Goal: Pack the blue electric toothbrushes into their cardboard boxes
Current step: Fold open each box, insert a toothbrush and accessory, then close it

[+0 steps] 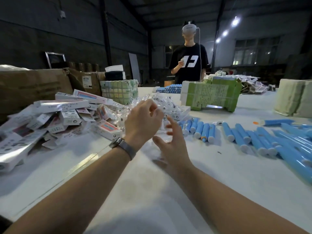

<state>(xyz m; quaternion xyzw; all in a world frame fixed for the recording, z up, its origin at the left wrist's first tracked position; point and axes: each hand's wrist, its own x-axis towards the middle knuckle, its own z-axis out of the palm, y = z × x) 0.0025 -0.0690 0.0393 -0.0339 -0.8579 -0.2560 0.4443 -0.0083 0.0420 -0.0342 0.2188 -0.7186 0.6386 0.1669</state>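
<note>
Both forearms reach up from the bottom of the frame over the white table [211, 174]; the left hand [143, 122] sits at centre, back to the camera, fingers curled inward, a grey watch [122, 146] on its wrist; whether those fingers pinch one of the clear plastic packets [152, 102] heaped just beyond them, I cannot tell, the fingertips are turned away and blurred. The right hand [172, 141] is just beside it, lower and to the right, fingers spread and relaxed, holding nothing, motion-blurred over something clear and crinkled on the tabletop.

The blue electric toothbrushes [241, 134] lie in a loose row across the right of the frame, from just right of the hands out to the right edge, flat on the table, white end caps toward the camera; more blue ones [170, 88] are stacked at upper centre, beside a green printed carton block [211, 93]. The cardboard boxes [64, 114], white with pink and blue printing, are heaped at the left of the frame, many lying flat or askew; one box [106, 129] lies nearest the left wrist.

Brown cartons [33, 86] stand at the far left; at upper centre a person in a black T-shirt [189, 63] stands behind the table wearing a headset.
</note>
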